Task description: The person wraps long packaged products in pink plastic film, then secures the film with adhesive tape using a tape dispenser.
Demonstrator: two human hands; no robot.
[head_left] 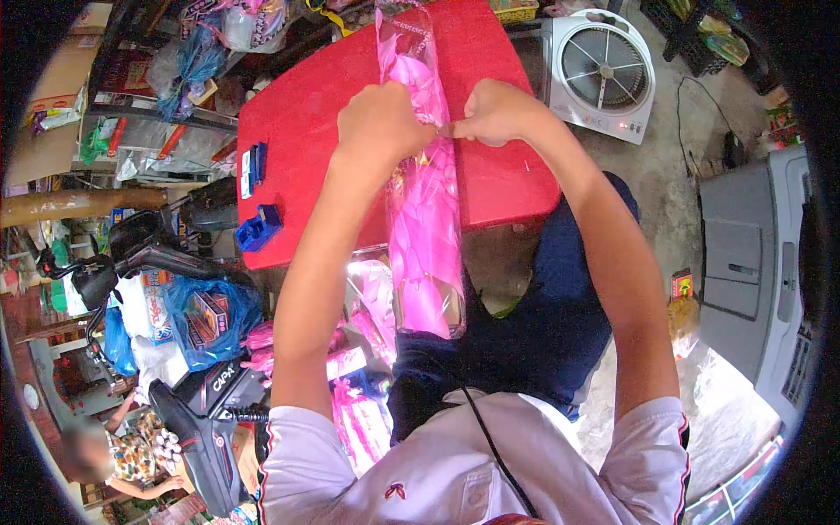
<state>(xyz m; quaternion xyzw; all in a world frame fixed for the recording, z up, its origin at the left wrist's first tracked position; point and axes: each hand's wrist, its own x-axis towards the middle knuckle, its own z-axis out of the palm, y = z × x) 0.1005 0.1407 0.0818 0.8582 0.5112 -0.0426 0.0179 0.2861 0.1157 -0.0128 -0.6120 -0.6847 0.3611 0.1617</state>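
Note:
A long bundle in clear, shiny wrap with pink material inside (424, 227) lies across the red table (297, 114) and reaches over its near edge to my lap. My left hand (378, 121) is closed over the left side of the bundle, around its middle. At the bundle's right edge, my right hand (497, 114) is closed in a pinch, its fingertips near those of my left hand. What lies between the fingertips is too small to make out. Two blue items, a small case (253, 169) and a dispenser-like piece (259, 228), rest at the table's left edge.
A white fan (604, 74) stands beyond the table's right side, with a grey cabinet (739, 254) farther right. On the left are a motorbike (206, 420), a blue plastic bag (210, 319) and another person (131, 455). Pink packages (359, 420) lie below the table.

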